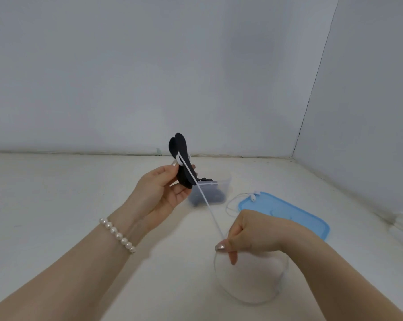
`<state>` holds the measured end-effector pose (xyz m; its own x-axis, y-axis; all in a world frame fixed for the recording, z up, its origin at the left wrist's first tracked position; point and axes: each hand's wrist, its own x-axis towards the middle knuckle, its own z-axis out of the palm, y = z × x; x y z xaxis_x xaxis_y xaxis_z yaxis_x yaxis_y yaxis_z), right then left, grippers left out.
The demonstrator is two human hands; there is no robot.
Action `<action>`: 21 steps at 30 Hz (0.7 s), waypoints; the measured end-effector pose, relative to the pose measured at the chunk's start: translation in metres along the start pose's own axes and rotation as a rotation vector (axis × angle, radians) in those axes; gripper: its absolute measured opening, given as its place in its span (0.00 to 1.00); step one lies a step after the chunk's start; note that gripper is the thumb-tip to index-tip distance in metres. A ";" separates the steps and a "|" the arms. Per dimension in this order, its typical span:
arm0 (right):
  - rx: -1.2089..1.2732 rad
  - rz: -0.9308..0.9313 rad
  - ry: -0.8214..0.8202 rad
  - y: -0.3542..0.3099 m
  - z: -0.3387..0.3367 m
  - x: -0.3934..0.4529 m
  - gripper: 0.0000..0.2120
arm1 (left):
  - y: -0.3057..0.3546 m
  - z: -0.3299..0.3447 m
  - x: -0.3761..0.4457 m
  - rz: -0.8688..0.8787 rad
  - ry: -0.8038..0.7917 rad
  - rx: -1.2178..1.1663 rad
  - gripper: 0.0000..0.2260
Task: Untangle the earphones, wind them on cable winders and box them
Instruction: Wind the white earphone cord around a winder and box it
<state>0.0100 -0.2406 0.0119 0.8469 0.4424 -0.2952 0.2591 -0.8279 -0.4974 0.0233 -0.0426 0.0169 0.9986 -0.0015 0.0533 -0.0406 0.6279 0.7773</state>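
From the head view, winding looks barely begun: only a turn or so of the white earphone cable (207, 205) sits on the black cable winder (182, 162). The left hand (163, 191) grips the winder above the clear box (215, 191); the right hand (249, 235), nearer than the box, pinches the taut cable. The earbuds (253, 196) lie on the blue lid (295, 216) beside the box, slack looping over the desk (56, 193). Boxing remains.

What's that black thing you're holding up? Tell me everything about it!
The black cable winder looks like two flat, rounded wings joined at a narrow middle, maybe soft rubber. The left hand holds it upright above the table. A white earphone cable wraps its middle and runs taut down to the right hand, which pinches it.
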 end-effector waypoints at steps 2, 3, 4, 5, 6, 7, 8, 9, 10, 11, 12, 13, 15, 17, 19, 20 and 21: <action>-0.004 -0.002 -0.033 0.001 -0.002 -0.002 0.17 | -0.001 0.002 -0.002 0.025 -0.010 0.009 0.07; -0.001 0.000 -0.040 0.002 -0.003 -0.002 0.17 | -0.001 0.002 -0.002 0.030 -0.007 0.007 0.07; -0.004 0.008 -0.038 0.002 -0.004 -0.003 0.18 | -0.001 0.002 -0.002 0.027 -0.007 0.000 0.07; -0.013 0.017 -0.027 0.002 -0.005 -0.003 0.18 | -0.001 0.002 -0.002 0.022 -0.011 -0.009 0.07; -0.028 0.028 -0.013 0.002 -0.006 -0.002 0.18 | -0.002 0.003 -0.003 0.021 -0.016 -0.012 0.07; -0.042 0.033 -0.005 0.003 -0.007 -0.003 0.18 | -0.002 0.003 -0.004 0.026 -0.017 -0.008 0.07; -0.056 0.035 -0.010 0.003 -0.008 -0.004 0.18 | -0.003 0.004 -0.005 0.039 -0.009 0.001 0.07; -0.065 0.028 -0.028 0.003 -0.009 -0.005 0.18 | -0.004 0.006 -0.005 0.059 0.015 0.015 0.07; -0.069 0.015 -0.058 0.002 -0.009 -0.007 0.18 | -0.005 0.007 -0.005 0.084 0.052 0.034 0.07; -0.072 -0.003 -0.090 -0.001 -0.008 -0.008 0.18 | -0.006 0.007 -0.005 0.109 0.094 0.048 0.06; -0.076 -0.019 -0.117 -0.005 -0.007 -0.010 0.17 | -0.007 0.007 -0.005 0.128 0.132 0.052 0.06; -0.089 -0.030 -0.133 -0.009 -0.005 -0.010 0.17 | -0.007 0.006 -0.005 0.137 0.158 0.046 0.05; -0.136 -0.028 -0.123 -0.016 -0.002 -0.008 0.17 | -0.007 0.005 -0.004 0.122 0.154 0.006 0.04; -0.177 0.008 -0.080 -0.015 -0.001 -0.005 0.18 | -0.006 0.005 -0.005 0.071 0.092 -0.040 0.05; -0.161 0.051 -0.030 -0.004 -0.006 -0.003 0.19 | -0.004 0.007 -0.007 0.019 0.019 -0.036 0.06; -0.138 0.073 0.000 0.003 -0.010 -0.003 0.19 | -0.003 0.008 -0.008 -0.002 -0.011 -0.011 0.07; -0.101 0.093 0.039 0.011 -0.014 -0.004 0.19 | -0.001 0.007 -0.009 -0.017 -0.037 0.036 0.07</action>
<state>0.0162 -0.2557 0.0190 0.8862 0.3504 -0.3031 0.2228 -0.8959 -0.3845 0.0143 -0.0487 0.0205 0.9972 -0.0416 0.0626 -0.0253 0.5989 0.8004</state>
